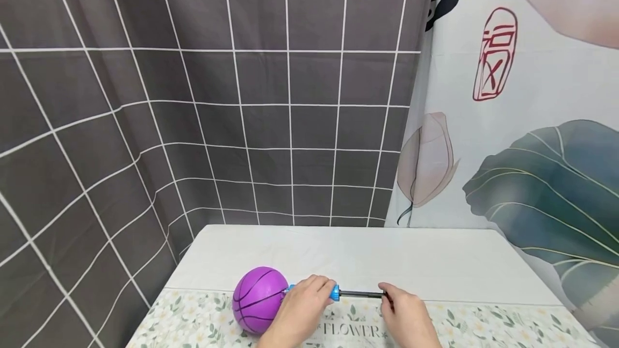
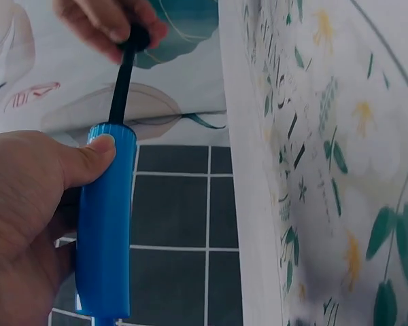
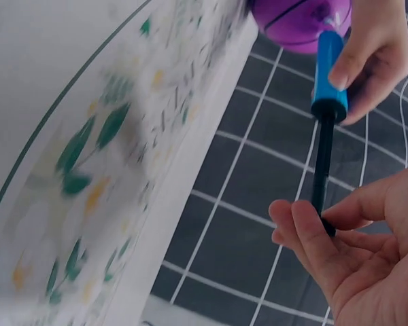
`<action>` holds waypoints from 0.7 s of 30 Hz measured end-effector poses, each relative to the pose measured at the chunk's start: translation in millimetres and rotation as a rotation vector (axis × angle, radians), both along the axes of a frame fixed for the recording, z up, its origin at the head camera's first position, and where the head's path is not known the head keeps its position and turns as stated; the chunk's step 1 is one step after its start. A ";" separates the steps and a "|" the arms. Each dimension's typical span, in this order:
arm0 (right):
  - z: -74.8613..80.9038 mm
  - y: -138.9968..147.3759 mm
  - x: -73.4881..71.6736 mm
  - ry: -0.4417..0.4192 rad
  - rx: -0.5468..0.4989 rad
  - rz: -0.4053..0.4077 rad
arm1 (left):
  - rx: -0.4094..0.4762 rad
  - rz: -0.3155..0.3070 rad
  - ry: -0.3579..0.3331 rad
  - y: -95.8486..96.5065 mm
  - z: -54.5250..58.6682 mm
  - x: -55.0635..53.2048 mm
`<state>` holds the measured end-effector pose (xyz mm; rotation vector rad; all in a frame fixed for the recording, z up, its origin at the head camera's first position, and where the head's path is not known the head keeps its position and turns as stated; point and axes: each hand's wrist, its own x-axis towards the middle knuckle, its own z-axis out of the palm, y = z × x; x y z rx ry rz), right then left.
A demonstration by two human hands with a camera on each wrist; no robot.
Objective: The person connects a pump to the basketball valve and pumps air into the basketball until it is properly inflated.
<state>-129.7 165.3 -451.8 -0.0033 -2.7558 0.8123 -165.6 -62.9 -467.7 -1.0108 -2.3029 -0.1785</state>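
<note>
A purple ball [image 1: 258, 299] with black basketball lines sits at the left of the table's front part. My left hand [image 1: 301, 307] grips the blue barrel of a hand pump [image 2: 107, 224], thumb along its side in the left wrist view. The pump's nozzle end meets the ball in the right wrist view, where the ball [image 3: 300, 24] shows at the top. From the barrel a black rod [image 1: 360, 294] stretches out to the right. My right hand [image 1: 408, 313] holds the black handle at the rod's far end between thumb and fingers.
Beneath the hands lies a white table [image 1: 348, 254] whose front carries a floral cloth [image 1: 483, 324] printed with the word FLOWER. A dark grid-patterned curtain [image 1: 309, 79] hangs behind and to the left. To the right hangs a pale curtain [image 1: 450, 85] with leaf prints.
</note>
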 end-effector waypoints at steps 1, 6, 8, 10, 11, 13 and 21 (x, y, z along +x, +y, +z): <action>0.2 -3.1 -0.2 0.006 0.002 0.009 | -0.006 -0.001 0.004 1.4 -0.2 0.1; -2.9 -21.2 -1.0 0.055 0.001 0.058 | -0.033 -0.013 0.014 7.3 -2.7 0.9; -6.4 -28.1 0.0 0.073 0.005 0.086 | -0.049 -0.023 0.014 9.3 -5.3 2.6; -8.5 -33.7 0.7 0.089 0.013 0.109 | -0.059 -0.031 0.022 11.3 -7.4 3.9; -9.2 -35.9 0.9 0.096 0.014 0.115 | -0.059 -0.034 0.026 12.1 -8.4 4.2; -9.7 -38.0 0.6 0.097 0.013 0.125 | -0.059 -0.040 0.038 13.3 -9.5 4.4; -9.8 -31.7 -3.9 0.060 -0.100 0.168 | -0.053 -0.044 0.010 11.9 -4.1 0.7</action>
